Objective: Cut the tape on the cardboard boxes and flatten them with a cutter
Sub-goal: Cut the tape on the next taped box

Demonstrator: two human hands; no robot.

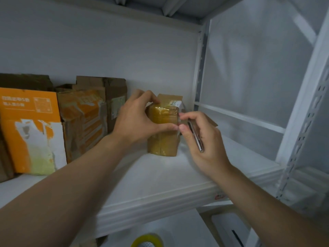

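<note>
Storage shelf [160,179], white metal, viewed from in front and slightly above. Carried at far left an orange-and-white printed carton [30,132], propped upright against the rear wall. Held next to it a crumpled brown-and-orange carton [83,120], with a plain brown carton [115,97] behind. Gripped at centre by left hand [135,120]: small cardboard box [162,136], stood upright on the shelf board and wrapped in glossy yellowish tape [160,113], fingers curled over its top left edge, thumb laid across its front face. Showed below the shelf, at the bottom edge, a tape roll [147,242], partly cut off. Met at the box's right front edge by right hand [210,145]; pinched there, between thumb and forefinger, what was probably a loose tape end, though blurred. Clamped under the remaining curled fingers of the same hand: slim metal cutter [196,139], tail pointing down and right. Bounded at far right by a perforated upright post [302,111].
</note>
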